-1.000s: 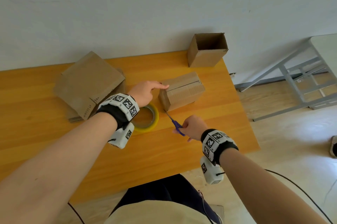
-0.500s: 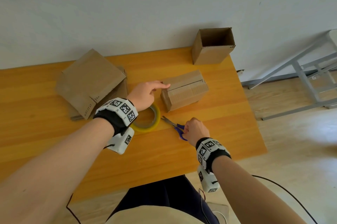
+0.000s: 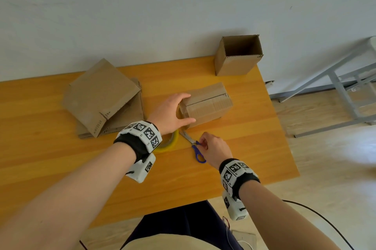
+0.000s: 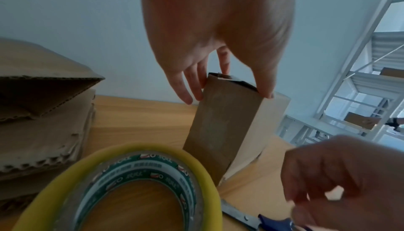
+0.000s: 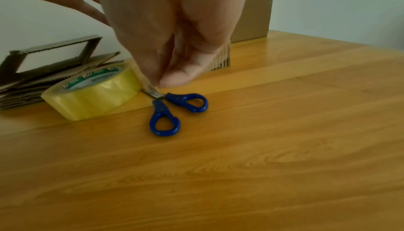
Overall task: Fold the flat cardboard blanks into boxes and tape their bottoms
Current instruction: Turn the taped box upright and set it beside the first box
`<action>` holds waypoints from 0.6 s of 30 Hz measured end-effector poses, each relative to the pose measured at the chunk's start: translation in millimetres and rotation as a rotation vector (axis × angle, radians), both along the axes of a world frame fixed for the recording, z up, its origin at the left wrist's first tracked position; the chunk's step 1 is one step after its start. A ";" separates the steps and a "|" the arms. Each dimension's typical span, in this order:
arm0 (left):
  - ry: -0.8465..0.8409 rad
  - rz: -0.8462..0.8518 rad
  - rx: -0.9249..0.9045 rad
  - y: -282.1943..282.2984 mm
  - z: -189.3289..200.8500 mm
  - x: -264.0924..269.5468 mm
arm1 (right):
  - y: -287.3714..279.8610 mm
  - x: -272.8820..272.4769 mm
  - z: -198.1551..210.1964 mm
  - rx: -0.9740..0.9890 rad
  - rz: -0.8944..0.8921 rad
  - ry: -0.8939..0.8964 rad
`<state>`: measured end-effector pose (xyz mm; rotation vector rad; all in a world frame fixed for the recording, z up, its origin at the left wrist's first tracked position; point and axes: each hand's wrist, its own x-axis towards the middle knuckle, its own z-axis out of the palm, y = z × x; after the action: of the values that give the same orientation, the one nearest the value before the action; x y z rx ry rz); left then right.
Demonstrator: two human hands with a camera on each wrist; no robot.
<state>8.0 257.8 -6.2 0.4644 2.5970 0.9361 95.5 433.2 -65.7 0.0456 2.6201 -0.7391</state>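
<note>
A folded cardboard box [image 3: 207,103] lies on its side on the wooden table [image 3: 234,158], with clear tape along its seam. My left hand [image 3: 190,108] grips its left end, thumb on the near face and fingers over the far face; the left wrist view shows the left hand [image 4: 227,88] straddling the box [image 4: 218,127]. Blue-handled scissors [image 3: 195,148] lie flat beside the yellow tape roll [image 3: 166,145]. My right hand [image 3: 200,144] has its fingertips bunched on the scissors [image 5: 166,110] at the pivot, handles free. A stack of flat blanks [image 3: 103,97] lies to the left.
An upright open-topped box [image 3: 238,56] stands at the table's far right corner against the wall. The table's right edge [image 3: 284,137] runs close to the boxes. A grey metal frame [image 3: 335,87] stands on the floor to the right. A cable trails off my right arm.
My right hand brought the scissors down from the air and laid them on the table. My left hand went from one finger on the box's top to gripping its end.
</note>
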 end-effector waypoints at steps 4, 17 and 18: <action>0.026 0.032 -0.004 -0.5 -3.2 -0.9 | 3.7 -6.4 15.6 0.064 0.046 0.456; 0.271 -0.141 -0.371 18.4 -13.9 14.2 | 3.4 -52.6 40.2 0.253 0.197 0.441; 0.259 -0.135 -0.362 19.2 -14.4 14.0 | 5.4 -53.3 39.3 0.252 0.200 0.431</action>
<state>22.0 277.1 -20.6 0.6854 2.8367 0.3675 42.2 438.6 -26.4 -0.3338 3.0517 -0.3758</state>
